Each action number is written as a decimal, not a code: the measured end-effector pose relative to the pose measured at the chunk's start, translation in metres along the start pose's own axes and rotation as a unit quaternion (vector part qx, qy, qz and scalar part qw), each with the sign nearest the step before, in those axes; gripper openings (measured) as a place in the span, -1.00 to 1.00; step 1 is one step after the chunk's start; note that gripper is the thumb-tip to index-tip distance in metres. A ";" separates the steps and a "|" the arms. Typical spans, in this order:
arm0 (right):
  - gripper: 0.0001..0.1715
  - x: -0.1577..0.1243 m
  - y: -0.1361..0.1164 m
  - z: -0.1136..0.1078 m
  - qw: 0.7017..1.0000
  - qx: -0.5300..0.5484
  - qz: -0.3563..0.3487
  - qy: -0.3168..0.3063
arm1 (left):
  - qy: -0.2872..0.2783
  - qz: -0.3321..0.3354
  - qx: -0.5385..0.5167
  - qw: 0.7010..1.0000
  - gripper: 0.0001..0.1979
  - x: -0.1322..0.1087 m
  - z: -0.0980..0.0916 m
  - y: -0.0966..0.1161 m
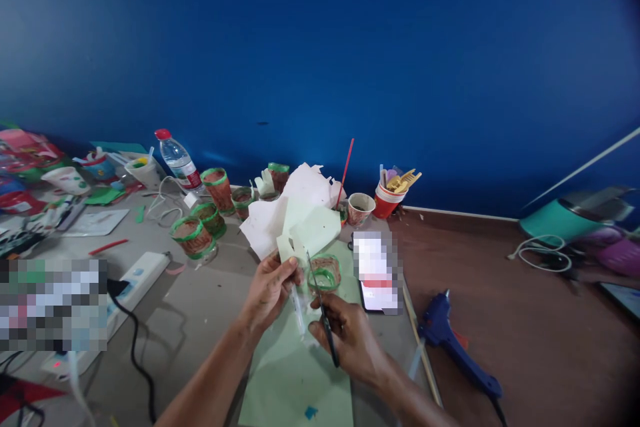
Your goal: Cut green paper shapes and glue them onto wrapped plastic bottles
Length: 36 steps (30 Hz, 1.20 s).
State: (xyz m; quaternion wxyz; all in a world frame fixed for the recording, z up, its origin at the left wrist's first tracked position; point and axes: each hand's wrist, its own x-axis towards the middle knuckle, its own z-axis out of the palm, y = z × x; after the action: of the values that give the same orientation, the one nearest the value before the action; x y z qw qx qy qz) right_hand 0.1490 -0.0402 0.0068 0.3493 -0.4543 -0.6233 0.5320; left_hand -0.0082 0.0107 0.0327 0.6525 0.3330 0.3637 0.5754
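Note:
My left hand (270, 290) is closed, pinching a pale green paper piece (313, 230) held up over the table. My right hand (350, 337) is wrapped round a pair of dark scissors (323, 310), whose blades point up at the paper's lower edge. A thin clear stick also runs through the right hand's fingers. Under both hands lies a pale green sheet (295, 373). A small cup with a green rim (325, 273) stands just beyond the hands.
Several green-rimmed cups (193, 237) and white paper scraps (310, 187) stand behind. A water bottle (176, 159), a red cup of tools (390, 197), a phone (377, 273), a blue glue gun (450, 343) and a white power strip (135, 280) lie around.

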 end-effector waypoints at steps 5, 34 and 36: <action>-0.78 -0.001 0.004 0.001 1.000 -0.015 -0.015 0.010 | -0.004 -0.009 0.001 1.000 -0.74 -0.001 0.000 -0.002; -0.81 -0.001 0.005 0.004 0.993 -0.088 -0.059 0.051 | -0.019 -0.029 0.026 0.999 -0.69 -0.005 0.004 -0.007; -0.84 -0.001 0.005 0.004 0.993 -0.087 -0.065 0.054 | -0.023 -0.035 0.031 0.999 -0.67 -0.005 0.005 -0.006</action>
State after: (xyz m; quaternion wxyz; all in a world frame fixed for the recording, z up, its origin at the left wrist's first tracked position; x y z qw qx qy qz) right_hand 0.1462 -0.0425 0.0011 0.3751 -0.4697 -0.6756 0.4270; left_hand -0.0012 0.0048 0.0304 0.6698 0.3530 0.3775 0.5331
